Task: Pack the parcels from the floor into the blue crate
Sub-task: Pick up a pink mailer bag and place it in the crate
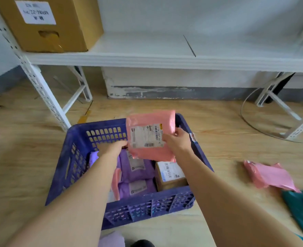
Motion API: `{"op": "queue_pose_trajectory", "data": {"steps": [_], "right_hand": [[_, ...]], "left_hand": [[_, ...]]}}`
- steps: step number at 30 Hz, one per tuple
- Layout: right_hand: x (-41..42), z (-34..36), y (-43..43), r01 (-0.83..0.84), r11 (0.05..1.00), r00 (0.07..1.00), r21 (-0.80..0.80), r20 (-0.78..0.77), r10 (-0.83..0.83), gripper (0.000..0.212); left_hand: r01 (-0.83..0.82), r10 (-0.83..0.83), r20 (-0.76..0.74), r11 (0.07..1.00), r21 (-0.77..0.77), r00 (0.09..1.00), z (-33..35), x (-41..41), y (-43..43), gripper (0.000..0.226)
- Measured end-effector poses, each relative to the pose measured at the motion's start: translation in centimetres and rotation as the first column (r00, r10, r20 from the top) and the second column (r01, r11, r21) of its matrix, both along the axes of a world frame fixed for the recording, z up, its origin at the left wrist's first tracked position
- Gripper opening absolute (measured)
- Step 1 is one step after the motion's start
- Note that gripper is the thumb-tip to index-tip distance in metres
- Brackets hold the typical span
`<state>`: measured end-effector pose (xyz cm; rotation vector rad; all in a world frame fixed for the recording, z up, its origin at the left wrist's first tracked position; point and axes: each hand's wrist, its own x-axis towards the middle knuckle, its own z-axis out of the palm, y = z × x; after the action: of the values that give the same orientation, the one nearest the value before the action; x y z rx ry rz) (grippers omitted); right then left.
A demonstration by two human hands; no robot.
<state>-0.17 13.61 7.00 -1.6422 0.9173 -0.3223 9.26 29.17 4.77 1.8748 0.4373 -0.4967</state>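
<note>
Pink plastic mailer parcel (151, 136) over blue perforated plastic crate (100, 124), left hand (114, 147) gripping its left edge, right hand (178, 141) its right edge

I see my left hand (115, 146) and right hand (178, 141) holding a pink parcel (152, 136) over the far end of the blue crate (72, 157). The near end is full: purple parcels (136, 168) lie in the middle and a brown box (170, 175) sits by the right wall. The far left corner inside looks open. The crate walls stand all round, so the way in is from the top. A white shelf (147, 57) hangs low behind, with its leg (45, 97) near the far left corner. Bare floor (22, 166) lies to the left. To the right, a bare strip runs between the crate and a second pink parcel (270, 175) and a green bag (300, 207).
</note>
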Motion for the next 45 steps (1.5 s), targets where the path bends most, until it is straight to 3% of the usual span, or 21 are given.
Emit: {"op": "queue_pose_trajectory", "data": {"steps": [2, 4, 8, 11, 14, 17, 20, 23, 26, 30, 32, 33, 34, 36, 39, 41, 45], "right_hand": [[0.8, -0.3, 0.6, -0.137, 0.974, 0.989, -0.182, -0.073, 0.126, 0.009], [1.9, -0.7, 1.3, -0.314, 0.897, 0.946, -0.311, -0.187, 0.266, 0.008], [4.4, -2.5, 3.0, -0.548, 0.745, 0.830, -0.380, -0.363, 0.425, 0.030], [5.7, -4.0, 4.0, -0.641, 0.652, 0.759, -0.405, -0.461, 0.460, 0.030], [6.9, -5.4, 4.5, -0.694, 0.608, 0.713, -0.386, -0.487, 0.504, 0.010], [8.0, -7.6, 4.5, -0.740, 0.568, 0.663, -0.360, -0.537, 0.522, 0.044], [8.6, -10.0, 4.5, -0.803, 0.509, 0.573, -0.311, -0.637, 0.515, 0.044], [8.7, -11.7, 4.6, -0.894, 0.391, 0.417, -0.218, -0.723, 0.550, 0.041], [8.4, -13.4, 5.0, -0.952, 0.288, 0.258, -0.103, -0.774, 0.578, 0.048], [7.9, -14.6, 5.5, -0.988, 0.150, 0.056, 0.034, -0.829, 0.557, 0.047], [7.7, -15.1, 5.6, -0.993, 0.104, 0.007, 0.055, -0.853, 0.523, 0.042], [7.5, -15.4, 5.6, -0.993, 0.104, -0.001, 0.063, -0.862, 0.506, 0.042], [7.5, -15.7, 5.5, -0.990, 0.118, -0.006, 0.075, -0.866, 0.499, 0.043], [7.4, -15.8, 5.3, -0.986, 0.138, -0.008, 0.091, -0.860, 0.510, 0.046], [7.5, -15.9, 5.5, -0.985, 0.142, -0.010, 0.101, -0.846, 0.532, 0.049], [7.6, -16.3, 5.7, -0.985, 0.134, -0.023, 0.113, -0.841, 0.541, 0.052], [7.6, -17.5, 6.0, -0.969, 0.165, -0.067, 0.183, -0.839, 0.540, 0.062]], "left_hand": [[0.122, -0.130, 0.088, 0.988, 0.092, 0.988, -0.2, 1.2, 1.6, 0.086], [0.305, -0.322, 0.078, 0.937, 0.169, 0.944, -0.8, 2.0, 2.5, 0.076], [0.552, -0.539, -0.133, 0.829, 0.091, 0.832, -3.4, 2.0, 3.0, 0.048], [0.610, -0.572, -0.226, 0.774, 0.168, 0.788, -5.4, 2.4, 3.0, 0.028], [0.607, -0.534, -0.353, 0.782, 0.140, 0.769, -7.5, 2.7, 3.8, 0.040], [0.630, -0.529, -0.451, 0.770, 0.101, 0.719, -9.9, 2.6, 4.6, 0.034], [0.633, -0.516, -0.498, 0.769, 0.090, 0.697, -11.8, 2.2, 4.6, 0.032], [0.693, -0.539, -0.529, 0.708, 0.136, 0.655, -12.7, 1.9, 3.9, 0.043], [0.806, -0.592, -0.569, 0.537, 0.250, 0.571, -13.3, 1.4, 3.4, 0.043], [0.891, -0.660, -0.630, 0.144, 0.430, 0.410, -13.9, 1.0, 3.5, 0.041], [0.854, -0.688, -0.631, -0.032, 0.519, 0.358, -14.0, 1.5, 3.2, 0.041], [0.811, -0.708, -0.602, -0.070, 0.580, 0.369, -13.9, 1.8, 3.0, 0.042], [0.766, -0.731, -0.551, -0.061, 0.640, 0.402, -14.0, 2.2, 2.7, 0.043], [0.676, -0.771, -0.402, 0.050, 0.735, 0.494, -13.9, 2.5, 2.5, 0.052], [0.594, -0.815, -0.278, 0.099, 0.798, 0.509, -14.1, 2.8, 2.7, 0.064], [0.668, -0.817, -0.342, 0.071, 0.740, 0.465, -13.9, 2.6, 2.7, 0.069], [0.887, -0.774, -0.538, 0.064, 0.458, 0.334, -14.6, 2.1, 2.4, 0.096]]}}
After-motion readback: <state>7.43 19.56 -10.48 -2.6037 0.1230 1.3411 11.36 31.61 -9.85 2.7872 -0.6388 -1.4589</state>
